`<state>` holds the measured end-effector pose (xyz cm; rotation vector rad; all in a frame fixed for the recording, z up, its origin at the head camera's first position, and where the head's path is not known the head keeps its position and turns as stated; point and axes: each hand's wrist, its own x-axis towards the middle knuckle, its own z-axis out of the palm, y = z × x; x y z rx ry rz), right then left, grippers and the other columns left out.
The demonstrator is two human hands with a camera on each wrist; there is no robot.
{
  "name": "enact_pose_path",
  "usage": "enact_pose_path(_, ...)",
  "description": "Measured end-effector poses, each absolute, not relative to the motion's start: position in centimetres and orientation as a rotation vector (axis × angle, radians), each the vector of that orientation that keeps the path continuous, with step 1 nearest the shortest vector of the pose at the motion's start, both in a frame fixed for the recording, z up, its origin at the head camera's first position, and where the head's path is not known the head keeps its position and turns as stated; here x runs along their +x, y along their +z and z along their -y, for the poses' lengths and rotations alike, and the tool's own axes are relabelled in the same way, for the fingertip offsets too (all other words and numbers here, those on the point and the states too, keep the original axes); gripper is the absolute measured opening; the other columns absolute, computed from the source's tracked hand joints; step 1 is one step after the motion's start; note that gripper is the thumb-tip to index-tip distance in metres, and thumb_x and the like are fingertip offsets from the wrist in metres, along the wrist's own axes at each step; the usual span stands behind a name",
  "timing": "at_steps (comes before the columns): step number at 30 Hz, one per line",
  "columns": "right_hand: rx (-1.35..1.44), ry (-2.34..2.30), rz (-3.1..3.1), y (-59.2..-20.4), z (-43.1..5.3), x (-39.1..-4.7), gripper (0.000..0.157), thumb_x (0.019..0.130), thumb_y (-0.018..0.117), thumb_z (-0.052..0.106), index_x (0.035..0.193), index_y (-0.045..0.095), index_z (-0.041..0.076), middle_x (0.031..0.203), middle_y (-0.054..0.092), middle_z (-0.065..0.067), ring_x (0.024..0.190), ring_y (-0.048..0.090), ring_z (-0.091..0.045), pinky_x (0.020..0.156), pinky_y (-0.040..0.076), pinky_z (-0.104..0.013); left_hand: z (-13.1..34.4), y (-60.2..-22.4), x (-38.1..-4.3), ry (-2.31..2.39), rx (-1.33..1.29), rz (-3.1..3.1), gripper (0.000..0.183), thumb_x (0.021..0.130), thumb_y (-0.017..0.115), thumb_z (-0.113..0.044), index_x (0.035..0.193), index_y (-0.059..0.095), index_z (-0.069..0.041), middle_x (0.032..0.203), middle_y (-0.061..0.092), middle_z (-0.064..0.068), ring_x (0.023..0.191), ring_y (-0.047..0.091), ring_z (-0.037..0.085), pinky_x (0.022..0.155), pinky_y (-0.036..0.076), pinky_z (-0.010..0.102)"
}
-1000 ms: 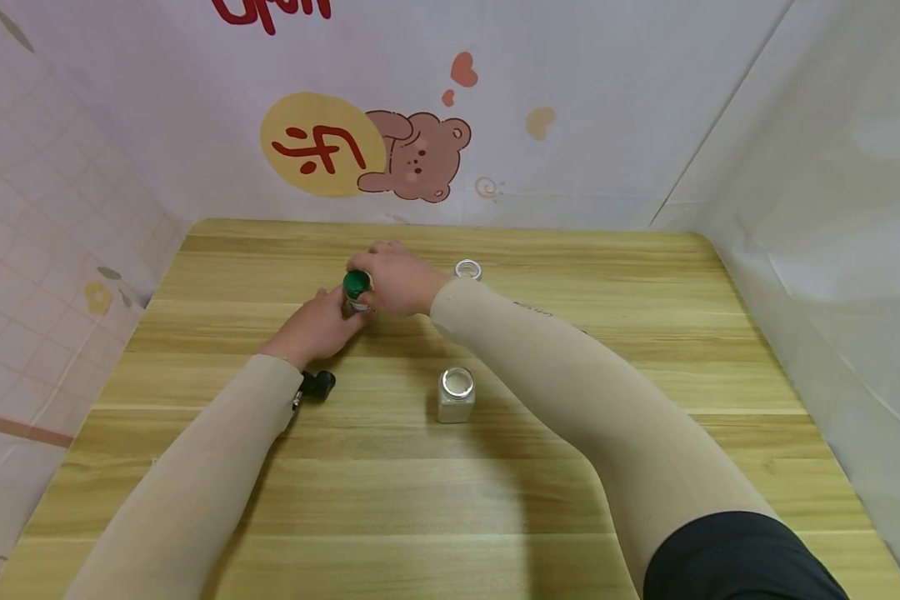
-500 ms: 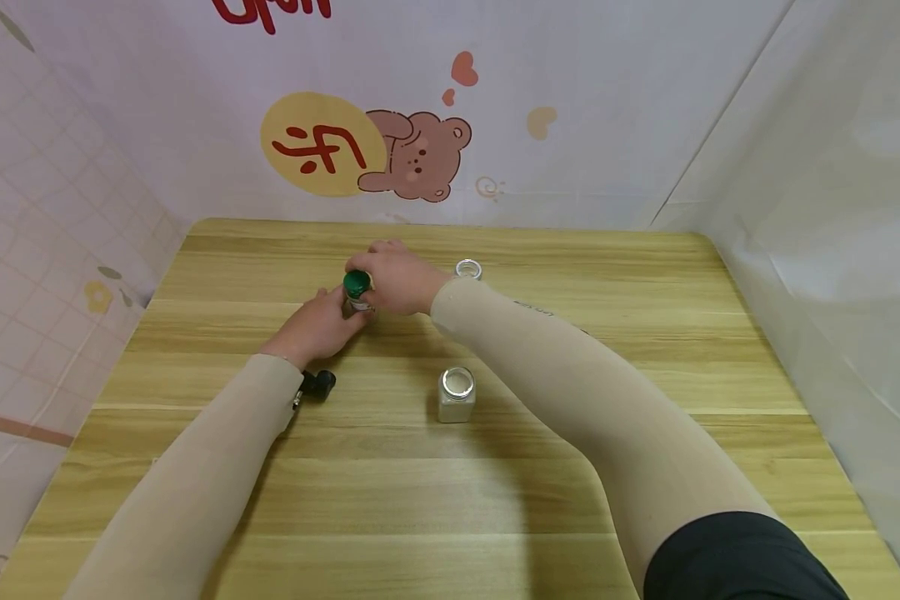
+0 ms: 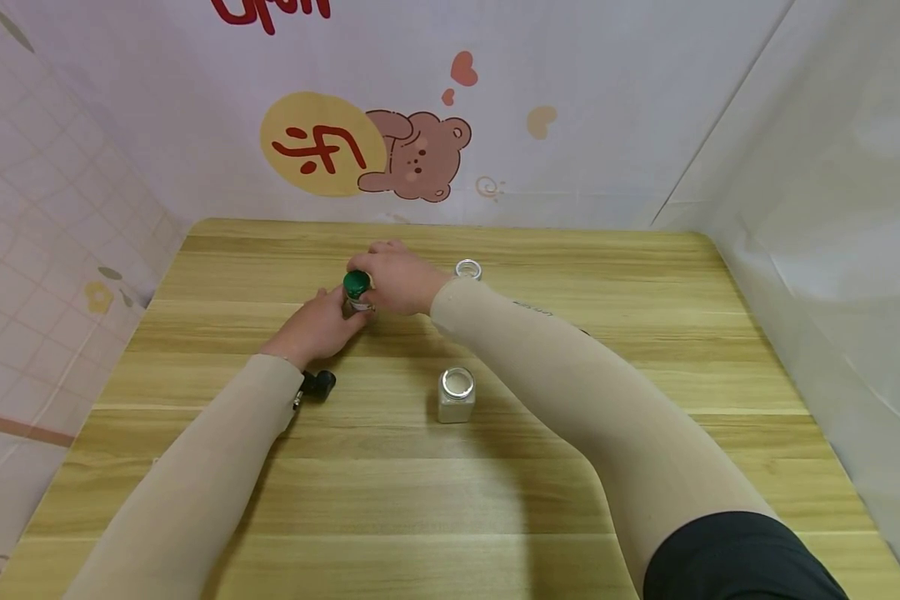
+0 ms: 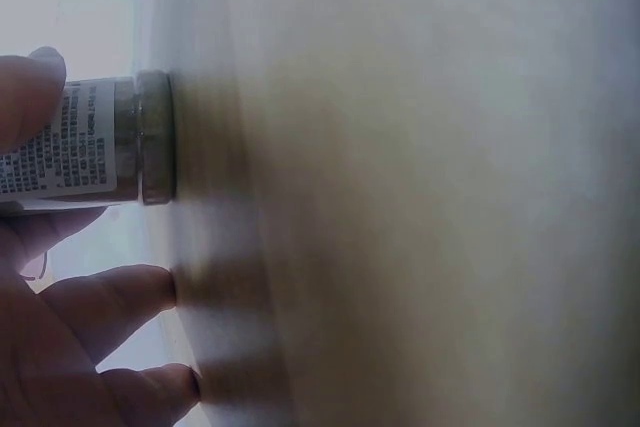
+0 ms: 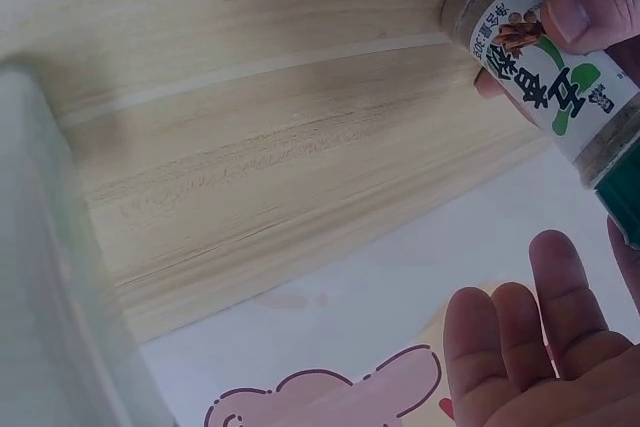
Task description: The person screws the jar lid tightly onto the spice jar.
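Observation:
A small spice bottle [image 5: 550, 77] of brown powder, with a printed white label [image 4: 85, 142], stands on the table left of centre. My left hand [image 3: 318, 325] holds its body, the thumb [image 5: 590, 12] pressed against the label. In the left wrist view the bottle's base meets the tabletop. My right hand [image 3: 399, 279] reaches across from the right and pinches the green cap [image 3: 357, 284] at the top. In the right wrist view its other fingers [image 5: 565, 287] extend away from the bottle. Part of the grip on the cap is out of that view.
One square clear jar [image 3: 456, 398] with a silvery rim stands nearer me, right of the hands. Another clear jar [image 3: 468, 269] is behind my right forearm, partly covered. A printed white backdrop [image 3: 585, 100] rises behind the wooden table [image 3: 390, 517].

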<state>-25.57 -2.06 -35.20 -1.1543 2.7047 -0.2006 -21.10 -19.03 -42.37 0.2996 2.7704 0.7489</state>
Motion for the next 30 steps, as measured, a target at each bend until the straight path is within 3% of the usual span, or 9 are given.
enact_pose_path(7,-1.123,-0.196,-2.685,-35.21,2.16,-25.66,0.052,0.09,0.06,0.037,0.137,0.042,0.025,0.133,0.046,0.001,0.125,0.038,-0.017,0.107,0.028,-0.031,19.16,-42.52,-21.17,0.748,0.304,-2.772,0.064,0.091,0.045,-0.056,0.146,0.023,-0.031,0.142,0.045,0.003,0.132,0.038,0.034,0.114,0.01,0.053)
enact_pose_path(17,-1.16,-0.158,-2.67,-34.99,2.32,-25.69,0.041,0.09,0.058,0.04,0.126,0.05,0.021,0.117,0.056,0.006,0.111,0.046,-0.011,0.1,0.028,-0.029,19.21,-42.44,-21.24,0.764,0.284,-2.753,0.063,0.09,0.046,-0.057,0.144,0.028,-0.029,0.139,0.048,0.004,0.133,0.036,0.035,0.114,0.011,0.052)
enact_pose_path(23,-1.148,-0.154,-2.669,-34.99,2.41,-25.61,0.045,0.089,0.058,0.041,0.13,0.048,0.023,0.123,0.054,0.005,0.119,0.043,-0.012,0.103,0.027,-0.029,19.19,-42.2,-21.13,0.768,0.295,-2.746,0.063,0.09,0.046,-0.056,0.145,0.026,-0.032,0.139,0.048,0.002,0.132,0.038,0.033,0.115,0.008,0.051)
enact_pose_path(30,-1.141,-0.15,-2.657,-34.9,2.55,-25.5,0.041,0.091,0.057,0.04,0.127,0.05,0.024,0.119,0.055,0.007,0.114,0.044,-0.01,0.101,0.028,-0.028,19.19,-42.28,-21.06,0.763,0.3,-2.746,0.062,0.091,0.045,-0.056,0.145,0.025,-0.035,0.138,0.049,0.0,0.132,0.04,0.029,0.116,0.009,0.048)
